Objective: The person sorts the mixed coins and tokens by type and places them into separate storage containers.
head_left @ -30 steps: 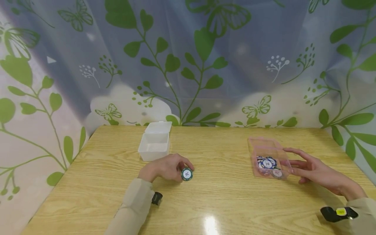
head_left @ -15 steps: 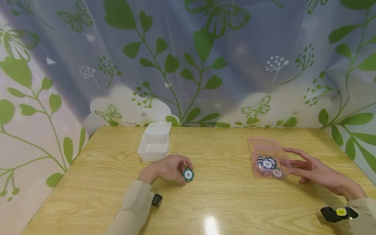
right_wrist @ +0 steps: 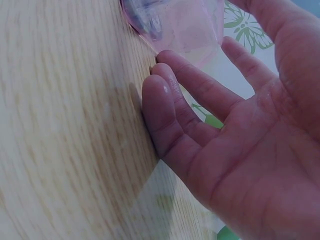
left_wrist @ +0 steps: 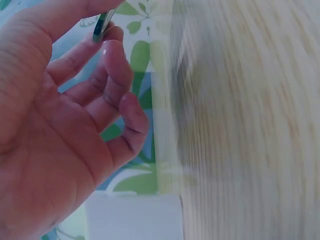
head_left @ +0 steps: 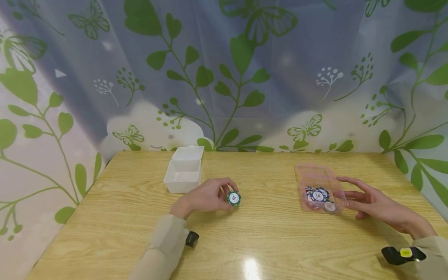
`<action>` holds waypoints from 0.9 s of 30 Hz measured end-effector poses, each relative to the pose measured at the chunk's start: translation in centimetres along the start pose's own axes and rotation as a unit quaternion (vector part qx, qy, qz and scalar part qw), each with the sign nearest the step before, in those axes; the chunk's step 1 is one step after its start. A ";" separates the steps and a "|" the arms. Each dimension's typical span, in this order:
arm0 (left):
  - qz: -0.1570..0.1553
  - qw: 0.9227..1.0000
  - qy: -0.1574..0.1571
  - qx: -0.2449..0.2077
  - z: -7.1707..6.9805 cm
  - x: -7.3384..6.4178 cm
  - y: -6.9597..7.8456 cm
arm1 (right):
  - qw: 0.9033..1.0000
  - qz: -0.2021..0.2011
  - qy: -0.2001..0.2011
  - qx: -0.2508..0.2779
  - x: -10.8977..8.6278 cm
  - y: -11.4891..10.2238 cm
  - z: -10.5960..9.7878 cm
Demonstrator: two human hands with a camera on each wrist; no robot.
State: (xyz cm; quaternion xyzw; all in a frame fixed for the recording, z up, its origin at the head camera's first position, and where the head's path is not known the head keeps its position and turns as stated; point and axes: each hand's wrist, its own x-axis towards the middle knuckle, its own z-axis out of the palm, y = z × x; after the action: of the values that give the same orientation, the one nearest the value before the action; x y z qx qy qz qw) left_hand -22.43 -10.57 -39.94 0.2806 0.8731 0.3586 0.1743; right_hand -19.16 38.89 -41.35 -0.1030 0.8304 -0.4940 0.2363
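My left hand (head_left: 204, 197) pinches a green poker chip (head_left: 233, 198) marked 20 between thumb and finger, above the table. In the left wrist view, the chip (left_wrist: 101, 25) shows nearly edge-on at the top, and the other fingers of the left hand (left_wrist: 70, 110) curl loosely. A pink see-through box (head_left: 334, 184) with several chips inside, a blue one (head_left: 318, 195) marked 10 on top, stands at the right. My right hand (head_left: 376, 204) rests its fingertips against the right side of that box, with relaxed fingers; the right wrist view shows the pink box (right_wrist: 190, 30) beyond them.
A white box (head_left: 182, 182) with its lid tipped back stands behind my left hand. The wooden table (head_left: 266, 233) ends at a curtain (head_left: 224, 85) with leaf and butterfly prints.
My left hand has moved right and slightly away from me with the green poker chip, which has turned in its fingers. My right hand and both boxes have stayed put.
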 end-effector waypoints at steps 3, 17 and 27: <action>0.006 1.000 0.009 0.001 0.2 0.6 0.4 | 1.000 -0.007 -0.003 0.000 0.0 0.1 -0.1; 0.014 1.000 0.011 -0.001 1.5 2.9 2.4 | 1.000 -0.014 -0.004 0.001 -0.1 0.2 -0.1; 0.024 0.999 0.009 -0.028 2.2 4.1 3.4 | 1.000 -0.009 0.006 -0.001 -0.1 -0.1 0.1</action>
State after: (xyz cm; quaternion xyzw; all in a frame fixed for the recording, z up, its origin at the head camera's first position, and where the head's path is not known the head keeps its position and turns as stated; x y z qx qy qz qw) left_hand -23.29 -4.90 -39.43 0.2933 0.8572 0.3897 0.1656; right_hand -19.00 38.82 -41.27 -0.1079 0.8315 -0.4958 0.2263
